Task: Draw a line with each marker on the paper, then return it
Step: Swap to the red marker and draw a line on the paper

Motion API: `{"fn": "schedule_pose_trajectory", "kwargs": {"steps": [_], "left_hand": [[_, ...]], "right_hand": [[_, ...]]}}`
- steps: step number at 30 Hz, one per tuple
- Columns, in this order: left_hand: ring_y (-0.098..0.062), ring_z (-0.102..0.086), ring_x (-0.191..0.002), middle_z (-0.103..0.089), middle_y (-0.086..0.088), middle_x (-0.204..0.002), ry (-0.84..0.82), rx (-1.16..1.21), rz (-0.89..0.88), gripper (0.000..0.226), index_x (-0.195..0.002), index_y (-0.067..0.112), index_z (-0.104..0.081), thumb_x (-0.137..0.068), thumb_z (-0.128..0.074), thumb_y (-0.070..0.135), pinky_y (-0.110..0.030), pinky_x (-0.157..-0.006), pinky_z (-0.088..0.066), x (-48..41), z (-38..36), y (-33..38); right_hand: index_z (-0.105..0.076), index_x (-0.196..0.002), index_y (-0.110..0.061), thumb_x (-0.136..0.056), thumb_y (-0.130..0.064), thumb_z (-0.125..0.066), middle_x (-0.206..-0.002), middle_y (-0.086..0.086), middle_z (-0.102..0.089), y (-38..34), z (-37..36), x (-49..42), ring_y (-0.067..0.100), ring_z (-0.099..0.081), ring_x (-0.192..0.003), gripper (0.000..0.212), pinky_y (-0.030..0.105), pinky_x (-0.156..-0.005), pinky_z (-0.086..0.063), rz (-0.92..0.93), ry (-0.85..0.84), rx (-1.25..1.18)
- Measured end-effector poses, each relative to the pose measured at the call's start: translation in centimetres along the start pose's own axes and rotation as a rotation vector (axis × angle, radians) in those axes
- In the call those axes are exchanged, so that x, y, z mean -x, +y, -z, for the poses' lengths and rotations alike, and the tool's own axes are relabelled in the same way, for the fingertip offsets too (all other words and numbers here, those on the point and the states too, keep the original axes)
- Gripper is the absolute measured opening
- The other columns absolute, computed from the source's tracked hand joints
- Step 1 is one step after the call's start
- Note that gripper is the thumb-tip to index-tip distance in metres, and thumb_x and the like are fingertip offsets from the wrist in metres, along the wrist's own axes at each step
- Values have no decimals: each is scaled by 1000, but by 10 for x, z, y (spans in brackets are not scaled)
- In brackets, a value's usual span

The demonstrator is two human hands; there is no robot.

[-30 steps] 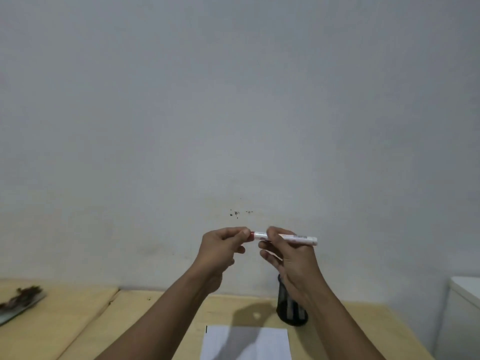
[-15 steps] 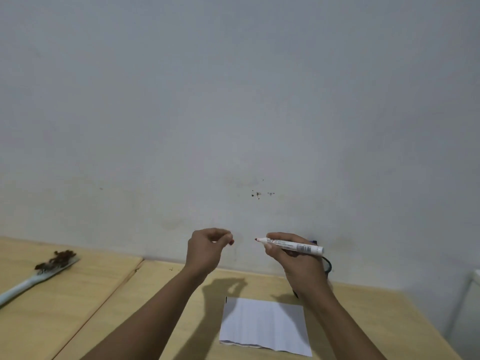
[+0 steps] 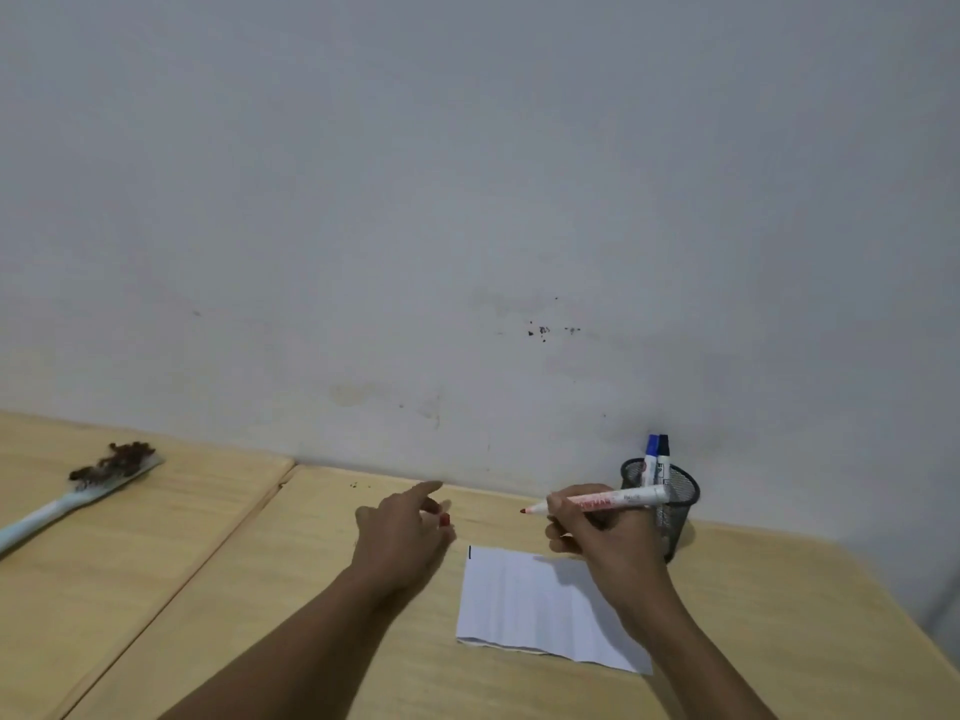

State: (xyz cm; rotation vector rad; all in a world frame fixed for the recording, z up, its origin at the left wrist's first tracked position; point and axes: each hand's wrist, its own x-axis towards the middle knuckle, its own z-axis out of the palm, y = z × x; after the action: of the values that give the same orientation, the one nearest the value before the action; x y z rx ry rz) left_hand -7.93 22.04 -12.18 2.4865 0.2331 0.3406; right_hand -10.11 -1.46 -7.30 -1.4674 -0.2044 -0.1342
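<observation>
My right hand (image 3: pixel 602 532) grips an uncapped white marker with red lettering (image 3: pixel 613 500), its red tip pointing left, just above the far edge of the white paper (image 3: pixel 535 610). My left hand (image 3: pixel 402 532) hovers low over the wooden table left of the paper, holding the small red cap (image 3: pixel 444 520) at its fingertips. A black mesh pen cup (image 3: pixel 675 504) stands against the wall behind my right hand, with a blue marker (image 3: pixel 650 454) and a dark-capped marker (image 3: pixel 664 454) upright in it. A short black line marks the paper's far left corner.
The wooden table (image 3: pixel 311 589) ends at a grey wall. A pale-handled brush with brown bristles (image 3: pixel 78 491) lies on the adjoining table at the far left. A seam runs between the two tabletops.
The cap came off the marker and stayed in my left hand. Both hands dropped from in front of the wall toward the table, and the view tilted down, showing the cup.
</observation>
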Motion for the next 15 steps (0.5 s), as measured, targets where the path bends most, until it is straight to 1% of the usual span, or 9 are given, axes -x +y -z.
{"fn": "schedule_pose_trajectory", "kwargs": {"steps": [1,2,4,5,6,8,10,12,15], "left_hand": [[-10,-60,-106,-64,17,-113,50,15,-28,55,-132,36,-49,-80,-67,42,-37,-91,-30,3,-1,-2],[-9,-58,-103,-59,18,-112,112,45,-65,52,-126,37,-48,-79,-68,44,-36,-90,-30,9,-1,-3],[-3,-52,-96,-54,21,-105,177,80,-123,38,-109,39,-48,-78,-69,49,-35,-90,-32,24,1,-3],[0,-48,-95,-53,22,-102,153,79,-135,33,-102,39,-49,-78,-67,52,-35,-90,-33,32,3,-1],[0,-45,-95,-53,23,-102,95,71,-143,30,-98,39,-50,-78,-66,56,-36,-92,-33,39,4,0],[1,-41,-99,-51,24,-109,-47,-8,-176,35,-98,40,-54,-75,-62,65,-39,-99,-31,45,5,0],[-1,-40,-107,-51,24,-118,-135,-83,-236,44,-105,42,-56,-72,-58,72,-41,-103,-28,45,5,-3],[-2,-40,-114,-53,24,-125,-179,-111,-283,48,-111,43,-56,-73,-57,73,-37,-102,-26,44,3,-9],[-3,-40,-119,-55,26,-124,-188,-125,-345,45,-114,45,-61,-77,-56,72,-35,-96,-25,41,2,-16]], "right_hand": [[-70,-89,6,-89,-10,-71,-67,13,-69,3,-4,-2,22,-64,-60,17,29,-55,-58,5,-14,15],[-69,-87,7,-91,-13,-69,-65,13,-66,7,-7,-4,22,-61,-58,20,30,-51,-55,4,-31,30],[-69,-87,5,-94,-14,-66,-65,14,-66,15,-18,-8,21,-60,-56,21,31,-49,-52,-28,-73,57],[-70,-89,4,-95,-13,-66,-66,14,-67,20,-24,-10,21,-60,-57,19,31,-50,-53,-56,-100,66],[-71,-92,2,-95,-13,-66,-68,13,-69,24,-30,-12,21,-61,-58,16,31,-52,-53,-90,-129,72],[-74,-95,-4,-94,-15,-68,-71,13,-70,33,-41,-18,20,-62,-61,13,32,-56,-54,-145,-181,101],[-75,-92,-8,-92,-18,-70,-71,11,-71,45,-47,-26,19,-63,-60,11,31,-58,-55,-159,-216,213],[-74,-87,-9,-91,-19,-71,-68,10,-71,57,-47,-31,17,-62,-57,11,29,-55,-54,-165,-220,315],[-72,-82,-8,-92,-22,-69,-66,11,-70,72,-45,-33,12,-61,-55,17,24,-51,-51,-140,-186,391]]}}
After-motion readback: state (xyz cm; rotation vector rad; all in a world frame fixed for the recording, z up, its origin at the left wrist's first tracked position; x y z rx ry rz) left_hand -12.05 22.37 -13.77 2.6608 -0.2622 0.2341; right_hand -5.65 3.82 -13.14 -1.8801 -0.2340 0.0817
